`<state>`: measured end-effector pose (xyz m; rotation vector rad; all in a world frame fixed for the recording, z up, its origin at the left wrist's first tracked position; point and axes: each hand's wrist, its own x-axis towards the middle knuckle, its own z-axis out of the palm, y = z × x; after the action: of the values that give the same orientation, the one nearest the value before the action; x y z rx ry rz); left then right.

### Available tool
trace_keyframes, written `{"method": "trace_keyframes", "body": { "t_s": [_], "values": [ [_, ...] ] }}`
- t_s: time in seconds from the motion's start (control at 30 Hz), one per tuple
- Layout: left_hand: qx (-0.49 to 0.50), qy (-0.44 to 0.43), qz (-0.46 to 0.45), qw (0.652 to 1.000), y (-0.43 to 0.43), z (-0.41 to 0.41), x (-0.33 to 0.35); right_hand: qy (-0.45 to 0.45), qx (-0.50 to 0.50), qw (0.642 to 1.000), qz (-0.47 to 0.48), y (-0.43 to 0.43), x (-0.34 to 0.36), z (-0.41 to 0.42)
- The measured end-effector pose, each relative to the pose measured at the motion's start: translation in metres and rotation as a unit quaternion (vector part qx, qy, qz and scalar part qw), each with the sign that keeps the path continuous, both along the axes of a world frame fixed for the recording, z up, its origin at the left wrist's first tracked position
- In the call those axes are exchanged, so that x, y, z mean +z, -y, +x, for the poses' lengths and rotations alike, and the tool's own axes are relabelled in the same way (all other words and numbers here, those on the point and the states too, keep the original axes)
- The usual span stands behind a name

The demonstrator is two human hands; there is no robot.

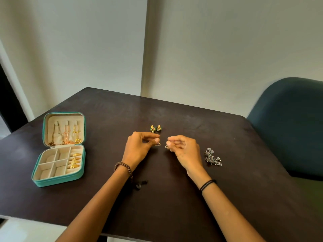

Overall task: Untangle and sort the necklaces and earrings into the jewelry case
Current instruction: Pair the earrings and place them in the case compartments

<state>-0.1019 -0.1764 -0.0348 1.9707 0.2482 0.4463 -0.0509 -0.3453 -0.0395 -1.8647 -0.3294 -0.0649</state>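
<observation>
You seem to be sitting in a room of a home rather than a workshop or shop. You face a plain dark table [104, 110] set against bare, pale painted walls [227, 49], where a wall corner runs straight up behind it. A rounded dark teal chair [293, 123] stands at your right, and a dark doorway [7, 105] opens at your far left. The small teal jewelry case [59, 180] lying open on the table is a personal belonging that suits a domestic room.

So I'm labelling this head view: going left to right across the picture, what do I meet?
Jewelry case, left hand with a small earring, right hand with a second small earring, silver earrings, chair.
</observation>
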Motion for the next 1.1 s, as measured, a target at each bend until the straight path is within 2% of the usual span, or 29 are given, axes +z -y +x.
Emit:
{"method": "trace_keyframes", "body": {
  "t_s": [0.2,0.5,0.6,0.8,0.97,1.1],
  "values": [
    [0.035,-0.033,0.09,0.995,-0.013,0.011,-0.005,0.047,-0.002,0.995,-0.084,-0.031,-0.004,0.015],
    [0.054,-0.044,0.161,0.984,-0.02,0.024,-0.008,0.081,0.005,0.988,-0.128,-0.039,-0.006,0.026],
    [0.054,-0.043,0.15,0.986,-0.02,0.023,-0.008,0.066,0.0,0.991,-0.119,-0.037,-0.006,0.025],
    [0.074,-0.007,0.055,0.996,-0.016,0.012,-0.001,0.03,-0.025,0.996,-0.074,-0.016,0.003,0.017],
    [0.04,0.009,0.069,0.997,0.011,0.0,0.009,0.044,-0.023,0.996,-0.07,0.019,0.009,0.002],
    [-0.027,0.017,0.077,0.997,0.051,-0.004,0.015,0.071,-0.045,0.993,-0.079,0.052,0.017,-0.004]
  ]
}}
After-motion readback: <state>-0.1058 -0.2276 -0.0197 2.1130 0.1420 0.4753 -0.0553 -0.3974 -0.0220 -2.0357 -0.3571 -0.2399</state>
